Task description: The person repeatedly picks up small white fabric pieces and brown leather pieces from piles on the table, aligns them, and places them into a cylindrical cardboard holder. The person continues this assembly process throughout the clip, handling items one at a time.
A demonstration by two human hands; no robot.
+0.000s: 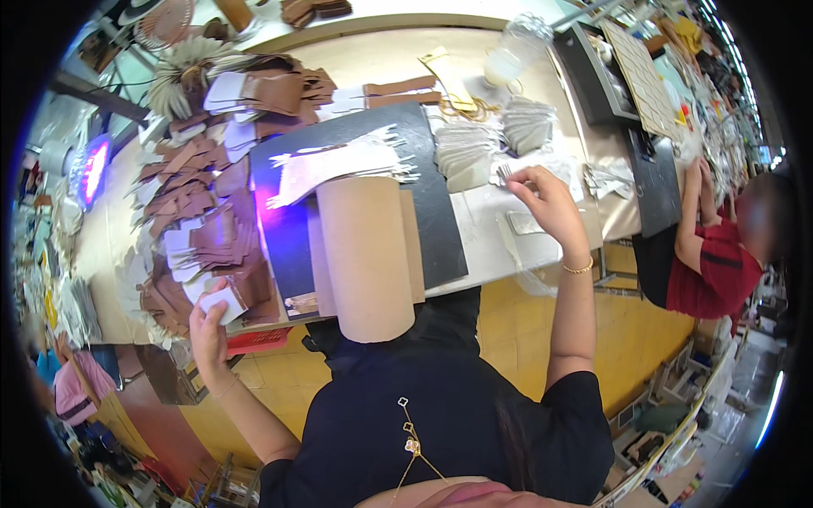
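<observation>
My left hand [208, 332] is at the near left table edge, its fingers closed on a small white-backed brown leather piece [223, 303]. Beside it lie heaps of cut brown leather pieces [224, 233]. Over the right part of the table, the thumb and forefinger of my right hand [549, 201] come together at a small bundle of thin grey-white strips [505, 173]. What they pinch is too small to make out. Between my hands a tan half-round form [364, 254] rests on a black board [440, 229], with fringed white pieces [339, 165] across its far end.
Fanned stacks of pale pieces [466, 154] lie beyond my right hand, near a clear plastic jar [515, 51]. A black box [597, 72] stands at the far right. A person in a red top [707, 271] works to the right. A red basket [258, 340] sits below the table edge.
</observation>
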